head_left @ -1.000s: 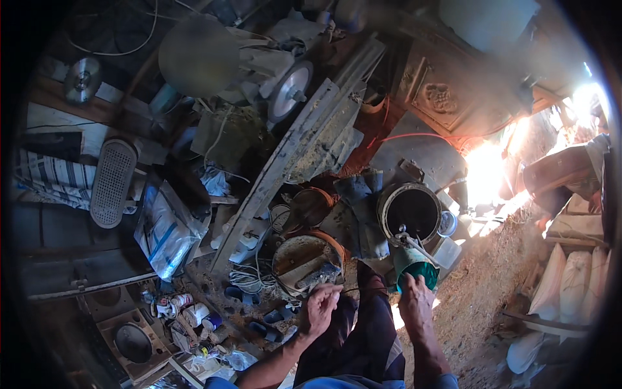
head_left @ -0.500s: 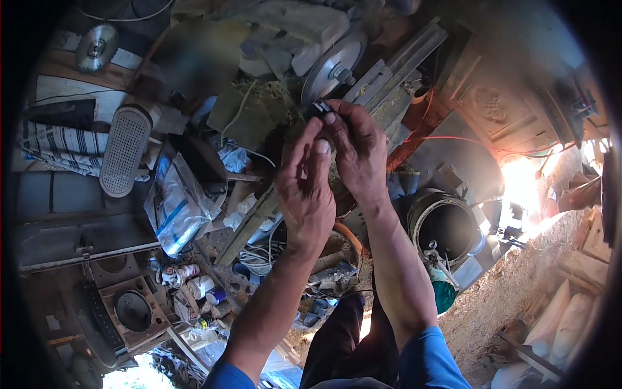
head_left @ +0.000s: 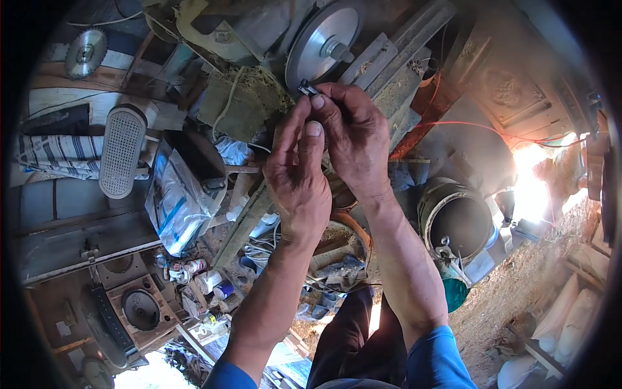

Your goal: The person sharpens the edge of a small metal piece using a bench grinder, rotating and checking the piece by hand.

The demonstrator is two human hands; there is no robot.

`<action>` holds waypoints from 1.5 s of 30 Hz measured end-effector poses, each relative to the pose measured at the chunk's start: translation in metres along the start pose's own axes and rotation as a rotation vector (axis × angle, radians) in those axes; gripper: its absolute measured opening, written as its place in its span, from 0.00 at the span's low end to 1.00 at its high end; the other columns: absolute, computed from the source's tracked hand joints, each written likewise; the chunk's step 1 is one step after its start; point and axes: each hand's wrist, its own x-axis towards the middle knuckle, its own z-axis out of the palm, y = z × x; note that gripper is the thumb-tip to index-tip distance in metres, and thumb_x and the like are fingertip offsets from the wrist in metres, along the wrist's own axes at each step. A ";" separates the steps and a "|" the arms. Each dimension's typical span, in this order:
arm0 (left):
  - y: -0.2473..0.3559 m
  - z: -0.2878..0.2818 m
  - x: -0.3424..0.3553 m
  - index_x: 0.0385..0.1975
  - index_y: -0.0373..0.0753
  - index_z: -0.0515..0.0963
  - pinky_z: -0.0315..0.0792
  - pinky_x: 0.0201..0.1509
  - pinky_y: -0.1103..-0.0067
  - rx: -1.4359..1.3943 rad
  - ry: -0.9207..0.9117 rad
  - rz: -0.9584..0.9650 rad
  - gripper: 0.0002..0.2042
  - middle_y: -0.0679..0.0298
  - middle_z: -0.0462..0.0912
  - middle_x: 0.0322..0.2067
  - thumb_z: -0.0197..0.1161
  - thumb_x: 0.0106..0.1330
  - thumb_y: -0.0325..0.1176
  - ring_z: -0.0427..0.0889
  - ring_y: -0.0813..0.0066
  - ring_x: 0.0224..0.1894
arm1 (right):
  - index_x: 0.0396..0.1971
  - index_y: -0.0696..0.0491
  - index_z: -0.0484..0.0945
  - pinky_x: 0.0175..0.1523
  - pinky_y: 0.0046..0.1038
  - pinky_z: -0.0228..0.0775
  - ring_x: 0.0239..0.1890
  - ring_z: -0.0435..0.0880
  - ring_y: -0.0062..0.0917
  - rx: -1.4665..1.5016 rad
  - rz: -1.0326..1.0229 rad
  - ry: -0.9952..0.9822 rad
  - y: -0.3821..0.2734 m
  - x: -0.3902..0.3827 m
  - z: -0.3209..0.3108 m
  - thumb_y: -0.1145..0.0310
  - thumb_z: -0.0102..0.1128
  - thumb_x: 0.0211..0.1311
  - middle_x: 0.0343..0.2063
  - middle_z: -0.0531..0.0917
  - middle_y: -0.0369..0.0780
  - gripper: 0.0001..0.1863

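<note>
A small dark metal piece with a shiny face [head_left: 307, 88] is pinched between the thumb and fingers of my right hand [head_left: 356, 139]. It sits right at the lower rim of a grey grinding wheel [head_left: 322, 48]; I cannot tell whether they touch. My left hand [head_left: 299, 175] is just left of the right one, fingers bent and close together. Its forefinger tip reaches up to the piece and seems to steady it, while its thumb stands a little below. A large nut [head_left: 338, 50] holds the wheel on its spindle.
Long metal rails [head_left: 395, 61] run beside the wheel. To the left are a toothed saw blade [head_left: 85, 54], a grey perforated oblong [head_left: 122, 150] and a clear plastic bag [head_left: 178, 204]. An open drum [head_left: 457, 223] stands at right, near a red cord [head_left: 479, 126]. Sawdust [head_left: 512, 295] covers the lower right.
Both hands have shifted slightly up and left in the picture, still with the metal piece. The whole view has moved a little, showing more of the wheel.
</note>
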 end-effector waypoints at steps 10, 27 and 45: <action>-0.002 -0.003 0.001 0.58 0.28 0.71 0.67 0.61 0.79 -0.002 -0.001 0.030 0.19 0.55 0.76 0.55 0.56 0.72 0.32 0.74 0.73 0.57 | 0.41 0.58 0.81 0.43 0.18 0.71 0.36 0.78 0.14 0.050 -0.005 -0.002 0.005 -0.002 0.004 0.73 0.62 0.65 0.34 0.84 0.36 0.08; -0.001 -0.001 0.003 0.57 0.28 0.72 0.66 0.62 0.79 -0.011 -0.017 0.039 0.17 0.54 0.77 0.54 0.55 0.73 0.31 0.74 0.73 0.57 | 0.39 0.58 0.82 0.40 0.24 0.73 0.34 0.81 0.23 -0.050 -0.039 0.038 -0.005 0.000 0.002 0.71 0.64 0.61 0.32 0.84 0.40 0.09; -0.002 0.000 0.003 0.58 0.28 0.71 0.67 0.61 0.79 0.026 0.019 0.007 0.17 0.55 0.77 0.54 0.54 0.73 0.30 0.75 0.74 0.56 | 0.40 0.58 0.82 0.41 0.19 0.72 0.35 0.79 0.13 -0.027 -0.019 0.035 0.000 -0.001 0.003 0.72 0.64 0.63 0.33 0.85 0.36 0.08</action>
